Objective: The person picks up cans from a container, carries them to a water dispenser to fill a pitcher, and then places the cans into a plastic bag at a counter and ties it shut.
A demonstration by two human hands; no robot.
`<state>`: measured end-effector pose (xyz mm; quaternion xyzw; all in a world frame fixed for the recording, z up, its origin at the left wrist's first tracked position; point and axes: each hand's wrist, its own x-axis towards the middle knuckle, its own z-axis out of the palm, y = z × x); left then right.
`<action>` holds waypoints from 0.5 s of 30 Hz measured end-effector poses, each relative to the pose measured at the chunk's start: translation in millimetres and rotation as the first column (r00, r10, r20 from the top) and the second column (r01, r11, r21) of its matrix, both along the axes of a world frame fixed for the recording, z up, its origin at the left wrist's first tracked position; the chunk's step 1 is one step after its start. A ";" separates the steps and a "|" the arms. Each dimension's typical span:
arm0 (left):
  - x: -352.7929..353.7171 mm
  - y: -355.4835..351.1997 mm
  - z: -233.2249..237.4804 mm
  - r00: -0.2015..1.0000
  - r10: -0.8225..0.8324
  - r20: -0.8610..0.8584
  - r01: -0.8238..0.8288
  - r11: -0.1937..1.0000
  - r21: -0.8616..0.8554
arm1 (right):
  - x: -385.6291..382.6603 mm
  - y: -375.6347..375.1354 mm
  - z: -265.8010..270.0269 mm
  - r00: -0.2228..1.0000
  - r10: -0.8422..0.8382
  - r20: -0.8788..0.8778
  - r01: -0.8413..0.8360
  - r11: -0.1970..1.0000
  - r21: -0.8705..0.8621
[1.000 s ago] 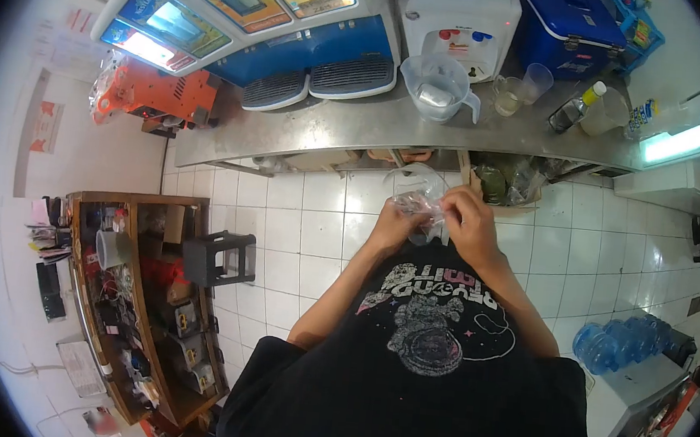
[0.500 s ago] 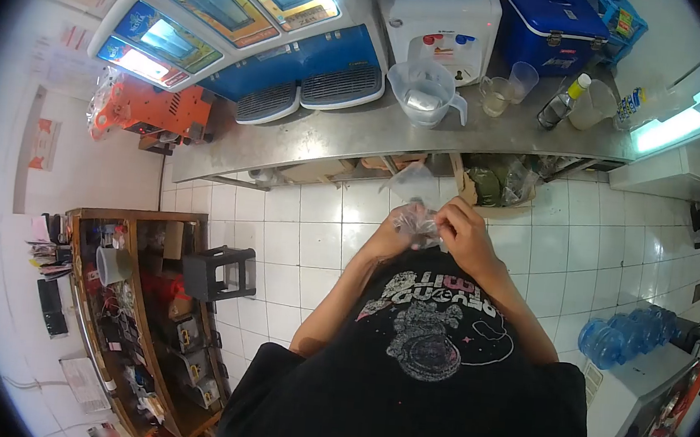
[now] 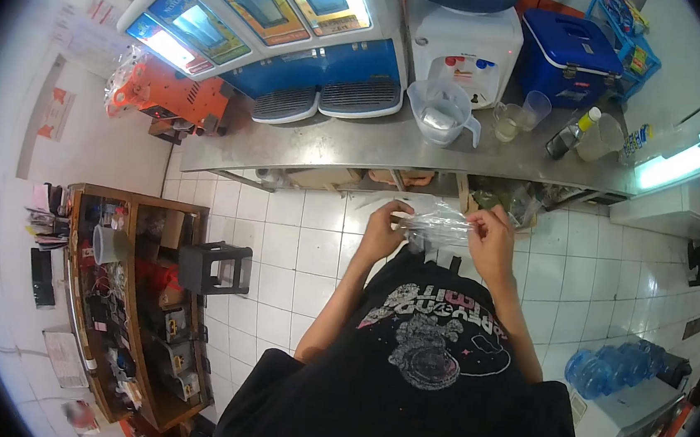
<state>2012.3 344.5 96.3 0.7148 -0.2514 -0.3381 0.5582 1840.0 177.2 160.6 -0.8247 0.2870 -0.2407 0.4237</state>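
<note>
A clear plastic bag (image 3: 439, 224) is stretched flat between my two hands, in front of my black shirt. My left hand (image 3: 383, 231) pinches its left edge, fingers closed. On the other side, my right hand (image 3: 491, 241) grips the bag's right edge between thumb and fingers. The plastic is see-through and wrinkled, and I cannot make out anything inside it. Beyond the bag, a clear measuring jug (image 3: 442, 114) stands on the steel counter (image 3: 348, 139).
On the counter stand a juice dispenser (image 3: 298, 56), a water dispenser (image 3: 464, 41), a blue cooler box (image 3: 569, 50), clear cups (image 3: 534, 110) and a dark bottle (image 3: 572, 134). A black stool (image 3: 217, 267) and wooden shelf (image 3: 131, 299) are at left, blue water bottles (image 3: 612, 366) at right.
My hands have moved apart, and the bunched plastic bag is now spread wide between them. The view has shifted slightly, so the counter sits a little lower and farther right.
</note>
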 end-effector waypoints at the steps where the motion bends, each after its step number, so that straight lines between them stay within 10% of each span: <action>1: -0.1 -2.1 -3.5 0.980 -0.059 0.192 0.062 0.998 -0.014 | 0.7 -1.9 1.1 1.000 0.009 0.007 -0.009 0.998 -0.060; 3: -8.3 -15.9 4.8 0.884 -0.027 0.467 0.071 0.994 -0.077 | 10.5 0.8 -2.6 0.994 0.038 0.103 -0.031 0.997 -0.071; 6: -19.7 -28.5 26.4 0.914 -0.107 0.391 0.027 0.978 0.206 | 16.3 11.3 -8.6 0.997 0.072 0.032 -0.072 0.997 0.013; 15: -5.2 -22.6 16.9 0.710 0.079 0.700 -0.289 0.939 0.188 | 17.1 2.7 -10.6 0.997 -0.076 -0.005 0.076 0.997 -0.025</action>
